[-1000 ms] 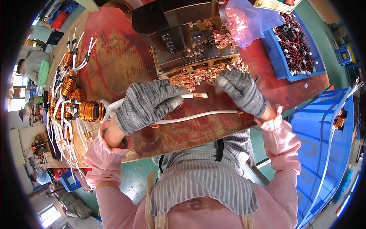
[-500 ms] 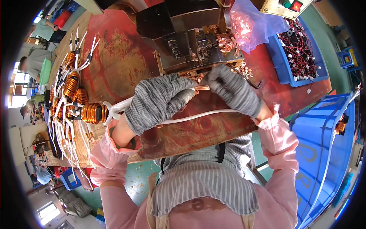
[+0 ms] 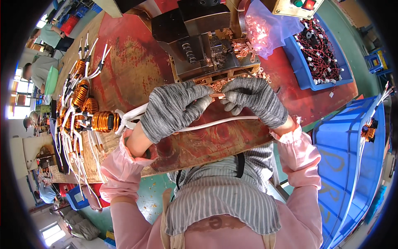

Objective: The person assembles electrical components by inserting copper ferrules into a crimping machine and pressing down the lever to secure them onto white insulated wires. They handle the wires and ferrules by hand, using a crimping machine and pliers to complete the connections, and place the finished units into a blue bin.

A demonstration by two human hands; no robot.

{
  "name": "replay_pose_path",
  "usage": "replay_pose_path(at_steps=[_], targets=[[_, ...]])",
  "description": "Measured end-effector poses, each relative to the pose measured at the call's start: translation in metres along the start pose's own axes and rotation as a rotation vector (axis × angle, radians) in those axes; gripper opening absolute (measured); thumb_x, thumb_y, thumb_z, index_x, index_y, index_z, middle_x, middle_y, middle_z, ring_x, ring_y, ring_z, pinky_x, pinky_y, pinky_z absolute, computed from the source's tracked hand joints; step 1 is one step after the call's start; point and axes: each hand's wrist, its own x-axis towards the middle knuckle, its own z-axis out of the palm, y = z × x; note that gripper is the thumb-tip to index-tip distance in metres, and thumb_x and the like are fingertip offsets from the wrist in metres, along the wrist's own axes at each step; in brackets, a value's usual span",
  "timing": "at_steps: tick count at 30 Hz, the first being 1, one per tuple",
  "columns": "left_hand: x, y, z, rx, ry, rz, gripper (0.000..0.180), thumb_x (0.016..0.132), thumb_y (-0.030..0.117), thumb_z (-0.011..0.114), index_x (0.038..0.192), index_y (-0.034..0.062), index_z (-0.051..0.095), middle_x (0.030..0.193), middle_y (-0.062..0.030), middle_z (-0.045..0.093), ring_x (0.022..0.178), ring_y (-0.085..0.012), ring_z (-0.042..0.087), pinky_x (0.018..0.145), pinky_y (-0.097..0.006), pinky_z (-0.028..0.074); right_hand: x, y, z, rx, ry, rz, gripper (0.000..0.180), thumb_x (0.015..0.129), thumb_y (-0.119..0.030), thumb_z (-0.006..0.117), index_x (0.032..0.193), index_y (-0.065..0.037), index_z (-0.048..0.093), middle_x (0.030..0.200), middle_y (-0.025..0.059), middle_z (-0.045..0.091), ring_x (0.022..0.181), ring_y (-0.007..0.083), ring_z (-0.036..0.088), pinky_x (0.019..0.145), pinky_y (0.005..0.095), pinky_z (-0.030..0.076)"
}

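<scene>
— Grey knit gloves: what did they grip?
— The left hand (image 3: 176,108) and right hand (image 3: 253,99) pinched a copper terminal (image 3: 217,95) onto a white lead (image 3: 215,123) before the crimping press (image 3: 205,41).
— Packages?
— A clear bag of copper terminals (image 3: 265,31) at one o'clock, a blue bin (image 3: 321,56) at two, copper coils (image 3: 89,108) at nine.

head cam | worn high | looks steeply down | close over red workbench (image 3: 137,66)
</scene>
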Motion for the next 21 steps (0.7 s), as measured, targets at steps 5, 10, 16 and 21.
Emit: replay_pose_path(at_steps=[5,10,16,21], targets=[[-0.001,-0.001,0.002,0.019,0.025,0.013,0.022,0.079,0.019,0.067,0.100,0.0125,0.065,0.080,-0.0099,0.064,0.069,-0.0283,0.061,0.063,-0.036,0.049,-0.002,-0.003,0.006,0.019,0.035,-0.020,0.023,0.089,-0.012,0.057,0.105,0.005,0.057,0.085,0.0122,0.065,0.075,0.0160,0.065,0.064,0.0254,0.054],[0.000,0.003,-0.001,0.052,0.012,-0.005,0.022,0.078,0.019,0.067,0.099,0.0123,0.066,0.078,-0.0095,0.063,0.067,-0.0283,0.060,0.063,-0.036,0.049,-0.005,-0.009,0.010,0.066,0.040,-0.060,0.022,0.089,-0.011,0.057,0.105,0.005,0.057,0.085,0.0122,0.065,0.075,0.0160,0.065,0.063,0.0245,0.054],[0.005,-0.001,-0.012,0.093,-0.075,0.041,0.025,0.081,0.021,0.064,0.103,0.0096,0.065,0.084,-0.0118,0.063,0.076,-0.0283,0.060,0.067,-0.036,0.048,0.000,-0.004,0.009,-0.002,0.056,-0.107,0.020,0.086,-0.008,0.060,0.102,0.004,0.059,0.083,0.0101,0.065,0.074,0.0147,0.064,0.064,0.0251,0.054],[-0.007,-0.032,-0.040,-0.335,-0.372,-0.242,0.029,0.088,0.017,0.058,0.113,0.0028,0.060,0.096,-0.0083,0.066,0.086,-0.0168,0.062,0.074,-0.031,0.048,0.009,-0.003,0.009,0.006,0.123,-0.151,0.021,0.085,-0.008,0.062,0.102,0.004,0.060,0.081,0.0082,0.065,0.071,0.0128,0.062,0.064,0.0240,0.052]])
